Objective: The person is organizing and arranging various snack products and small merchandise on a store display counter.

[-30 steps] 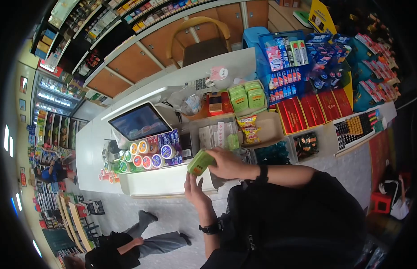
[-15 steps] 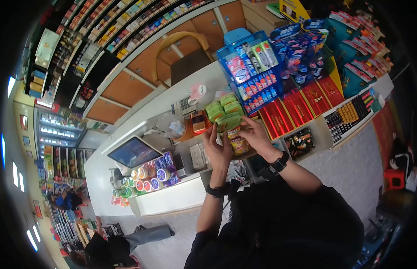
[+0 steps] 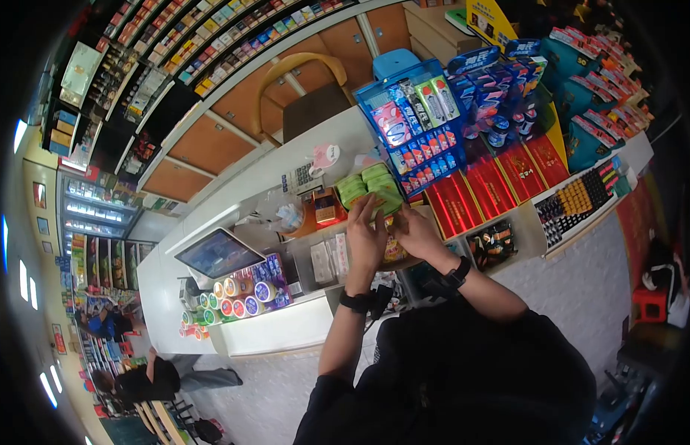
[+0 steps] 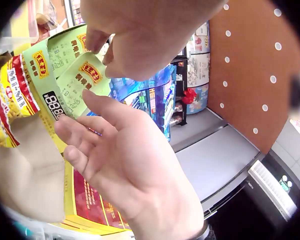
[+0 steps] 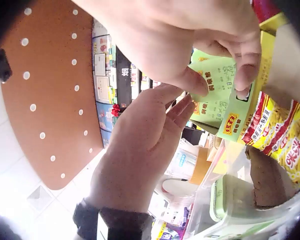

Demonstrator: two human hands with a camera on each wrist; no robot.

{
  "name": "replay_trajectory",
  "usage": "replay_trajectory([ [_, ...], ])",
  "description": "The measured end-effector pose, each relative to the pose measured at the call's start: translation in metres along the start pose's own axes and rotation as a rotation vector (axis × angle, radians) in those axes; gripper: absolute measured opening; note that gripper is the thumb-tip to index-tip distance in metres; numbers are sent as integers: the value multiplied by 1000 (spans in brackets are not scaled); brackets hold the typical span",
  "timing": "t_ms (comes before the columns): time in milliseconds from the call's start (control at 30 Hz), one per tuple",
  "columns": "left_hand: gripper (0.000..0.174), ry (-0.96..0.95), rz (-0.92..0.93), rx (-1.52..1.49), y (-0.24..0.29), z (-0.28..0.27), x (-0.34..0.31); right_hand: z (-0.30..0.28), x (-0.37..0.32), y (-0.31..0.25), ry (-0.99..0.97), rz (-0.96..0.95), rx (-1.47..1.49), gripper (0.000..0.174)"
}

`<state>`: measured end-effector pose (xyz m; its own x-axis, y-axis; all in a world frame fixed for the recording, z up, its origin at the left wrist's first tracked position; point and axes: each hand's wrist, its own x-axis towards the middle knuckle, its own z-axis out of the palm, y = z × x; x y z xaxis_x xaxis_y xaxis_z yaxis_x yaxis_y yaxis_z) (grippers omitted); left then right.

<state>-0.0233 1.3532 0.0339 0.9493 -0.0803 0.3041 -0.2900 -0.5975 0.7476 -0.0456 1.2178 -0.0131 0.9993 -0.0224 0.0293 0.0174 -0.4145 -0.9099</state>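
Observation:
A green display box [image 4: 46, 80] of flat green throat-lozenge packs [image 5: 215, 82] stands on the counter. Over its front right part lie both hands. My left hand [image 3: 368, 231] reaches onto the packs from the left, its fingertips on the nearest ones. Beside it, my right hand [image 3: 420, 234] has its thumb at a pack and its loosely bent fingers at the box's front wall, by the black number label [image 4: 53, 105]. The hands partly hide the front packs. Yellow-and-red snack bags [image 5: 277, 130] lie just in front of the box.
A blue gum rack [image 3: 419, 126] and red boxes [image 3: 486, 189] stand to the right. To the left are a screen [image 3: 219, 252], round tubs [image 3: 245, 295] and a small reddish box [image 3: 327, 206]. One person [image 3: 148, 378] is on the floor at lower left.
A second ago both hands held one green pack over the near counter edge. They carried it right and away to the display box, where it now sits among the others.

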Motion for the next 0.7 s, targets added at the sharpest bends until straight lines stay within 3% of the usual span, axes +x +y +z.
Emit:
replay_trajectory([
  [67,37,-3,3,-26,-5,4,2,0,0,1,-27,23,17,54],
  [167,35,-46,169,-88,-6,5,7,-1,-1,5,-40,63,39,58],
  [267,35,-139,158,-153,-11,4,11,-3,2,20,1,10,-38,61],
  [333,33,-157,136,-194,-14,1,13,-19,-1,-2,-12,19,-91,59],
  [467,31,-137,-21,-412,-26,-5,5,-31,-8,7,-15,82,40,52],
  [533,29,-64,-196,-668,-30,-15,-2,-40,-14,21,29,78,33,44],
  [600,27,13,-186,-622,-30,-32,-18,-51,-24,40,53,103,114,39],
  [700,23,172,-400,-663,-32,-56,-58,-65,-42,54,89,140,234,35],
])
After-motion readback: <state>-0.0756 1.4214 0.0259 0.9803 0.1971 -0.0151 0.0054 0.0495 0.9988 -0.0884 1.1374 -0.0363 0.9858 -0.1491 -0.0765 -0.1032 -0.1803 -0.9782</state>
